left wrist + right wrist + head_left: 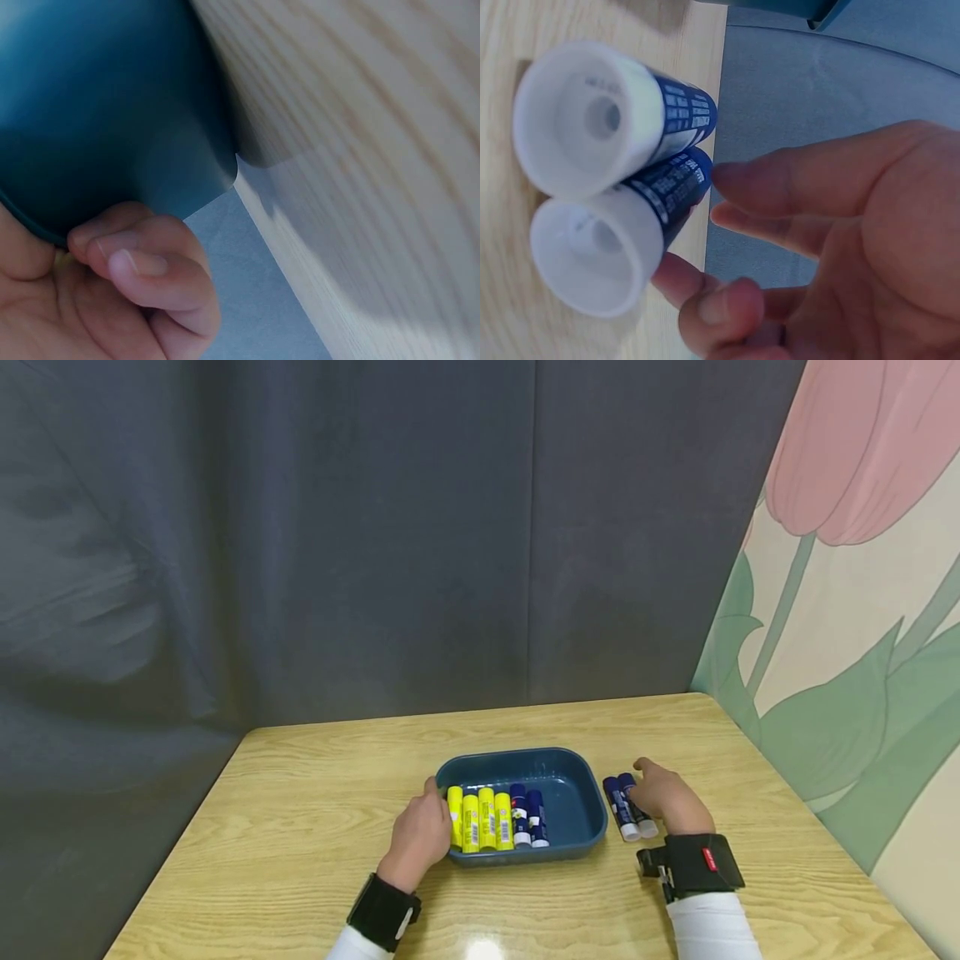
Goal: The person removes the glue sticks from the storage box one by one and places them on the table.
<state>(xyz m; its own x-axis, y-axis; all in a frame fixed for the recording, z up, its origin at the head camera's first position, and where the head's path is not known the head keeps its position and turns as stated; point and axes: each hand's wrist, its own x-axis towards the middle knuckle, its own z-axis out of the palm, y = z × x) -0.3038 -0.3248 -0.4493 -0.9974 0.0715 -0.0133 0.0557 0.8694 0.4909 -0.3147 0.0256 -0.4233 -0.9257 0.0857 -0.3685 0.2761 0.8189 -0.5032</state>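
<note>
A dark blue plastic tray point(573, 814) holds a row of several yellow glue sticks point(487, 819) with two blue glue sticks point(519, 816) beside them. My left hand point(420, 831) grips the tray's left rim; in the left wrist view its curled fingers point(161, 266) press against the outer wall. On the table right of the tray lie two more blue glue sticks point(622, 808), side by side, white bases toward me. My right hand point(670, 797) reaches over the right-hand one point(600, 255). Its thumb and fingers are spread, fingertips right at that stick's side.
The wooden table point(322, 810) extends around the tray. Behind it hangs a dark grey curtain point(420, 543). A wall painted with a tulip point(840, 460) runs along the right side.
</note>
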